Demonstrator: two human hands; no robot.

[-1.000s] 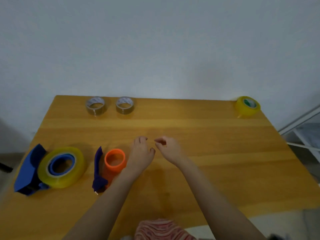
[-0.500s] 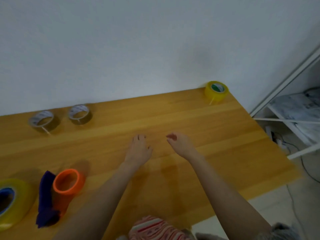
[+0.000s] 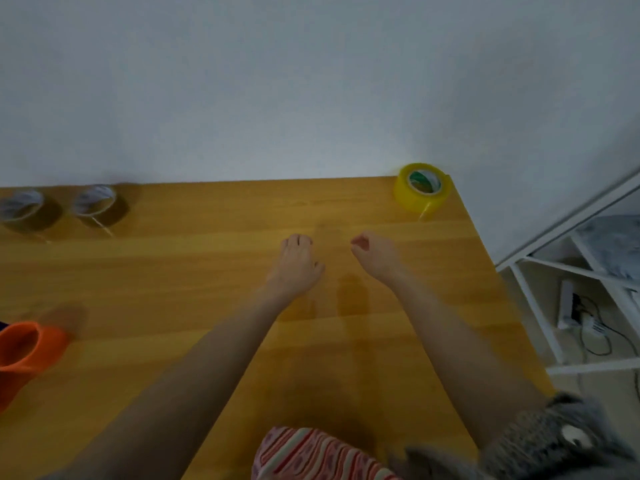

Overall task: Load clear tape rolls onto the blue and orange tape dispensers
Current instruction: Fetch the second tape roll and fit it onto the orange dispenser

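Over the wooden table [image 3: 207, 271] the left hand [image 3: 298, 263] and right hand [image 3: 375, 253] are relaxed (both empty); the right should take the yellowish tape roll [image 3: 415, 198] by its rim.

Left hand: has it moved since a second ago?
Yes. The left hand was beside the orange tape dispenser; it is now well to its right, nearer the yellow tape roll.
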